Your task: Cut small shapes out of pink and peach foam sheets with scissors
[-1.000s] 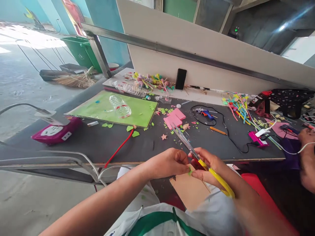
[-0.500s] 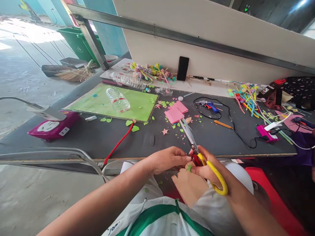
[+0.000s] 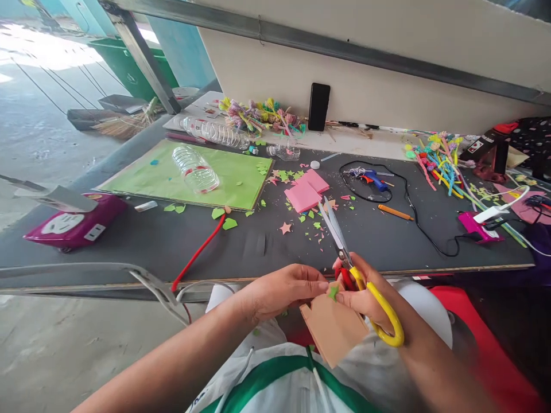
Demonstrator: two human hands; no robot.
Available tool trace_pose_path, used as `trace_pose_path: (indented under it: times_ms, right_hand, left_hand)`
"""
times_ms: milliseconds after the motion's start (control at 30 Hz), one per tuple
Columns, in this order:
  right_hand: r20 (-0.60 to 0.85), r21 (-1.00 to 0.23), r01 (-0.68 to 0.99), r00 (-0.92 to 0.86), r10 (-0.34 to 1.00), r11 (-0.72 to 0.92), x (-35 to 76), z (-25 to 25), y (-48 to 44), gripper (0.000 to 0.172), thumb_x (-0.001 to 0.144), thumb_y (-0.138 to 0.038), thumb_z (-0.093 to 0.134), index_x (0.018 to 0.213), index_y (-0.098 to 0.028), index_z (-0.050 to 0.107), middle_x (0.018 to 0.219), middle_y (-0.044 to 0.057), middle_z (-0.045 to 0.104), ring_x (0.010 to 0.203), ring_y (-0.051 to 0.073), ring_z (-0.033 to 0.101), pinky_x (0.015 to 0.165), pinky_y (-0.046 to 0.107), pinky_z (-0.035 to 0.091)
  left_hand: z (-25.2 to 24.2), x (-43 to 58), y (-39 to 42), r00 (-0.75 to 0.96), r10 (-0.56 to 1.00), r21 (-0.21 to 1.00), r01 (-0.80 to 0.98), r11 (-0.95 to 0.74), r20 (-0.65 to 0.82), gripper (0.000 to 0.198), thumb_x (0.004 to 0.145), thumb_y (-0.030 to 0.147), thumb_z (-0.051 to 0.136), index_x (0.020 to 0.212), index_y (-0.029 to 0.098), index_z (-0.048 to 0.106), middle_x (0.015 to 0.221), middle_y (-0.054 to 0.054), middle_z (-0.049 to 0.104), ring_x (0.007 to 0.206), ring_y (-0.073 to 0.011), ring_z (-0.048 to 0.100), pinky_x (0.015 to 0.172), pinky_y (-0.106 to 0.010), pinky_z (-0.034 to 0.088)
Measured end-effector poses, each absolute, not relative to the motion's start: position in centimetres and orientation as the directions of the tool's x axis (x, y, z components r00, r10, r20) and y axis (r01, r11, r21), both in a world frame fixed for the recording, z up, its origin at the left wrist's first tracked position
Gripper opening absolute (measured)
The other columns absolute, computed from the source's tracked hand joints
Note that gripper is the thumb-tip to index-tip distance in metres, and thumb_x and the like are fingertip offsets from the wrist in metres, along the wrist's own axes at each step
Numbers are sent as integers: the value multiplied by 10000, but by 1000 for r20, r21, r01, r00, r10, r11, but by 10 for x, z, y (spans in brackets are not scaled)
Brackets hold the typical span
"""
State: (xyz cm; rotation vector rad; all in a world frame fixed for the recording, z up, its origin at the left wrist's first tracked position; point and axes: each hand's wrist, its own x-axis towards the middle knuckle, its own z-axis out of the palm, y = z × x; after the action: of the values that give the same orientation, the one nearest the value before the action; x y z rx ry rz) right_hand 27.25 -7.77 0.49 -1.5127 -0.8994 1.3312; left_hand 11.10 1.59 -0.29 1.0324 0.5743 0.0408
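My right hand [image 3: 365, 301] is closed round a pair of scissors [image 3: 387, 321] with yellow and red handles. The blades point away from me over the table edge, slightly apart. Under that thumb lies a small green paper piece [image 3: 333, 293], perhaps a star, against a folded tan paper [image 3: 338, 330]. The fingertips of my left hand [image 3: 288, 292] pinch the upper left edge of the tan paper; some of its fingers are hidden behind it. Beyond the blades lie pink paper squares [image 3: 302, 197] and a pink paper star [image 3: 285, 228] among green scraps.
A green sheet [image 3: 241, 192] bears a plastic bottle [image 3: 196, 169]. Right of the pink squares are a blue glue gun [image 3: 375, 180] with a looping black cord and an orange cutter [image 3: 395, 213]. A phone [image 3: 319, 107] leans at the back. Purple power strips [image 3: 73, 223] stand at both sides.
The view has tilted down a little. Both hands keep their grip, and the tan paper now shows more fully, with its top edge raised toward my left fingers.
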Motion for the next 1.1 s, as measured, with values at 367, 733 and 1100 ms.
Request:
trace_pose_path:
  times_ms: [367, 733, 1100]
  right_hand:
    - [-295, -955, -64, 74, 953, -291, 280, 5, -88, 354, 674, -245, 714, 959, -243, 503, 705, -76, 518, 605, 94, 466, 586, 221, 358]
    - [-256, -961, -104, -19, 966, -257, 281, 12, -94, 290, 744, -277, 696, 960, -255, 502, 736, -48, 532, 678, 130, 481, 636, 253, 362]
    - [-245, -938, -215, -145, 959, -272, 288, -3, -94, 344, 748, -227, 739, 1015, -271, 528, 785, -45, 544, 713, 106, 490, 667, 240, 374]
  left_hand:
    - [-8, 114, 5, 814, 402, 881, 259, 395, -420, 170, 690, 292, 675, 739, 134, 635, 629, 23, 497, 584, -85, 378, 553, -212, 262]
    - [-1, 110, 1, 842, 348, 866, 244, 437, -413, 176, 701, 304, 666, 763, 141, 638, 633, 23, 514, 572, -85, 395, 549, -214, 273]
    - [5, 106, -1, 893, 279, 877, 212, 431, -353, 204, 725, 325, 642, 767, 127, 619, 625, 38, 446, 586, -80, 347, 538, -216, 234]
